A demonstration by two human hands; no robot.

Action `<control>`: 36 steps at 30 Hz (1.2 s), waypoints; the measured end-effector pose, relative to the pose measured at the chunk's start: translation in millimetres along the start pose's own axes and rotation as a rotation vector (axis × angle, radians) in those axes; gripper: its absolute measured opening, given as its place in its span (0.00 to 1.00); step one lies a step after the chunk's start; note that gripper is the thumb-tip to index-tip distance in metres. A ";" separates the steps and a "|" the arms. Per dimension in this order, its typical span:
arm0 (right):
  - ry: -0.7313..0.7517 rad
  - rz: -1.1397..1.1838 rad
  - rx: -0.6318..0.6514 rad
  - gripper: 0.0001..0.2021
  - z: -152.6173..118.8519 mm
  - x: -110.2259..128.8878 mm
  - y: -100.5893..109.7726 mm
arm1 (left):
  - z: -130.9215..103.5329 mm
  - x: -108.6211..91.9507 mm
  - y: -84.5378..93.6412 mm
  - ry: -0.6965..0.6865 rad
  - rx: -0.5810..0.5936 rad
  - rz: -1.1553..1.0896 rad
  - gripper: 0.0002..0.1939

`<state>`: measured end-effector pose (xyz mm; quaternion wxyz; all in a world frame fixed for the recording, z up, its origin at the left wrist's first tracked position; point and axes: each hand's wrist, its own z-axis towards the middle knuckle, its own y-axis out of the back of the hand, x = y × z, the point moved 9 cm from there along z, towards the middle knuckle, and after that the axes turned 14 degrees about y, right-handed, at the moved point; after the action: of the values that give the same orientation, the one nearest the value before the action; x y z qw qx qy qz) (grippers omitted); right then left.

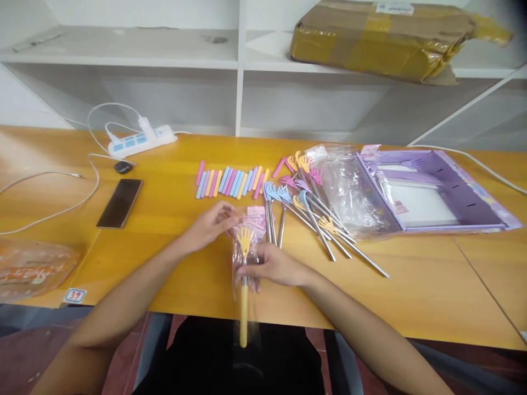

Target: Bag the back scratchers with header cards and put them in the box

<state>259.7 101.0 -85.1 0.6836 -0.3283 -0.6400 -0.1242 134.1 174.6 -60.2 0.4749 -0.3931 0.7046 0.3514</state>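
Observation:
A yellow back scratcher point(244, 312), with a hand-shaped head and a metal stem, lies along a clear plastic bag point(256, 329) in front of me. My right hand point(274, 267) is wrapped round its stem and the bag. My left hand point(217, 222) is closed, fingers pinched at the bag's upper end, beside a pink card point(256, 213). Right of the hands lies a loose pile of back scratcher rods point(325, 227) with blue, pink and yellow heads. Behind them are rows of coloured handle tubes point(233, 182).
A purple display box point(461, 211) stands open at the right, beside clear plastic bags point(348, 192). To the left are a phone point(119, 203), a power strip point(142, 141), a dark key fob point(123, 167) and a printed plastic bag point(37, 269). A taped carton point(370, 35) rests on the shelf.

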 end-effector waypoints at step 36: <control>0.459 -0.959 -0.609 0.18 -26.5 77.5 86.7 | -3.3 1.4 -33.7 -0.026 0.098 0.263 0.24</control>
<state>343.5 169.6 -35.2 0.5475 -0.1492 -0.4887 -0.6627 162.4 156.5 -64.6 0.4525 -0.2690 0.7600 0.3811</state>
